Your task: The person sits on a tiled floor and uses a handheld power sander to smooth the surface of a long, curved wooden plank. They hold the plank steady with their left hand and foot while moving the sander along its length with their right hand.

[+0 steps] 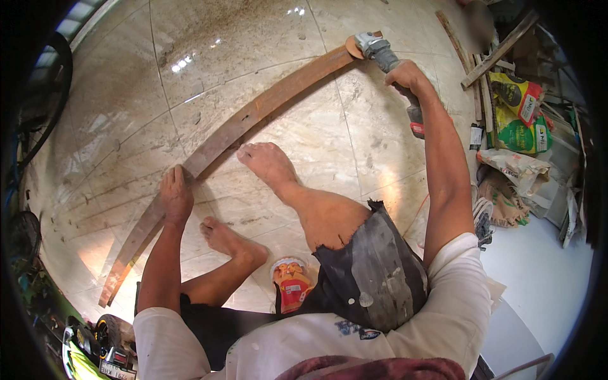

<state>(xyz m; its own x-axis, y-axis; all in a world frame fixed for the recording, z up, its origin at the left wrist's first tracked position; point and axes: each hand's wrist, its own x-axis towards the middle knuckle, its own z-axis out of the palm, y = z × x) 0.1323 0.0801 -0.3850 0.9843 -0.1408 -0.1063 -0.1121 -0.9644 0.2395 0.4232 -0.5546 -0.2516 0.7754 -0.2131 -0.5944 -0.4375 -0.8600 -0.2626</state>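
A long rusty steel profile [278,100] stretches diagonally over the tiled floor, from the lower left to the upper right. My left hand [176,197] grips it left of centre, fingers over its upper face. In my right hand [409,78] is a cordless angle grinder [384,54], held by its body behind the grey metal head. The grinder's brown disc [352,47] is at the far right end of the steel; whether it touches or spins cannot be told. Below my hand shows the red-marked battery [417,129], partly hidden by my forearm.
My bare feet [270,164] rest close to the steel's near side. A red printed container [290,285] stands by my thigh. Wooden strips [498,50], printed bags [520,130] and a crumpled sack [503,202] line the right. A motorcycle [109,335] is at lower left.
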